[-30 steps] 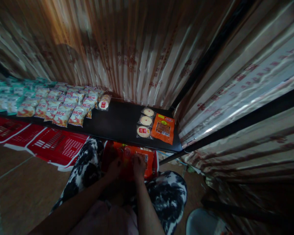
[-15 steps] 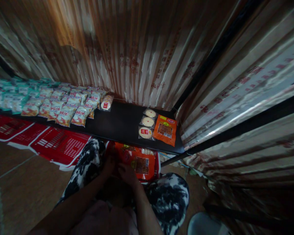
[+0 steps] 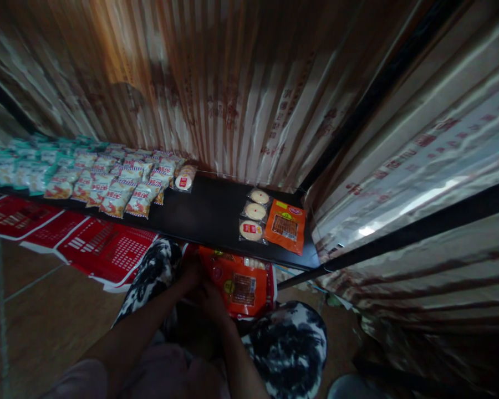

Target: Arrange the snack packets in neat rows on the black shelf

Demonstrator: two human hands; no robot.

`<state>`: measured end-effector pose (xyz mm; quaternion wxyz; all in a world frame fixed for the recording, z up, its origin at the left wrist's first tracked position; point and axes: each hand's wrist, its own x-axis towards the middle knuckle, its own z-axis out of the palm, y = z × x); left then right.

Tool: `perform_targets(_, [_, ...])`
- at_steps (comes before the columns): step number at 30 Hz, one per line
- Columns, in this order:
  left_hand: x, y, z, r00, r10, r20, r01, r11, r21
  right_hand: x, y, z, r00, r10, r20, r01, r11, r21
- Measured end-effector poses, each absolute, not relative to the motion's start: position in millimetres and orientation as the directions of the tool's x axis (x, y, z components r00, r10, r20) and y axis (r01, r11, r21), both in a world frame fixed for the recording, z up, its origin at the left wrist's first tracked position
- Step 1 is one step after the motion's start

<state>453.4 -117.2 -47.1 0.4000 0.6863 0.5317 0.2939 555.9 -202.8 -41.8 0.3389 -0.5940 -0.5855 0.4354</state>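
Observation:
My left hand point(image 3: 193, 272) and my right hand point(image 3: 211, 296) are close together between my knees, low in the head view. Both are at the left end of an orange snack packet point(image 3: 243, 291) with a clear window of brown strips. This packet lies in or over a red container just below the shelf edge, with pale round pieces partly showing behind it. Deep shadow and blur cover my fingers, so whether they grip the packet is unclear.
A black shelf point(image 3: 208, 213) bears white-and-orange snack bags point(image 3: 118, 197), teal bags point(image 3: 35, 174), round packaged cakes point(image 3: 255, 211) and another orange packet point(image 3: 286, 226). Red printed sheeting point(image 3: 108, 246) hangs below. A dark bar point(image 3: 382, 227) slants at right, before a pleated wall covering point(image 3: 241, 111).
The whole view has shifted slightly down and right. My left hand has moved in closer to my right hand at the packet's left end. The goods on the shelf stay in place.

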Motion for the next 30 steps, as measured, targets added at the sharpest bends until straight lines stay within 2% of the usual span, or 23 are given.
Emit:
perform_targets(4, [445.6,-120.9,-35.3,0.324,0.939,-0.114,0.590,-0.107,0.801,552.4,-203.6,-37.7,-0.018,0.992,-0.128,0.390,-0.110,-0.914])
perform_targets(8, [439.1,-135.8,-24.5,0.180,0.942,-0.282,0.796,0.029,0.605,555.1,-202.9,-33.0,-0.040,0.993,-0.112,0.353,-0.091,-0.931])
perform_targets(10, [436.1,-144.5,-20.8,0.139,0.942,-0.304,0.817,0.064,0.573,558.5,-202.3,-31.7,-0.034,0.995,-0.095,0.294,-0.081,-0.952])
perform_targets(15, [428.4,-156.9,-10.4,0.069,0.964,-0.256,0.801,0.099,0.590,567.8,-201.5,-25.5,0.027,0.990,-0.138,0.049,-0.139,-0.989])
perform_targets(20, [425.8,-154.9,10.2,-0.024,0.975,-0.222,0.766,0.160,0.623,570.2,-200.1,-18.2,0.045,0.981,-0.188,-0.255,-0.170,-0.952])
perform_targets(22, [426.6,-153.2,17.2,-0.034,0.975,-0.221,0.720,0.177,0.670,571.2,-198.9,-17.1,0.088,0.978,-0.189,-0.283,-0.158,-0.946])
perform_targets(26, [431.1,-153.9,24.3,-0.003,0.970,-0.243,0.582,0.199,0.789,575.7,-196.2,-13.5,0.237,0.951,-0.199,-0.236,-0.142,-0.961])
perform_targets(30, [438.4,-157.7,26.6,0.024,0.952,-0.305,0.541,0.245,0.805,578.6,-195.3,-6.7,0.191,0.962,-0.195,-0.235,-0.149,-0.961])
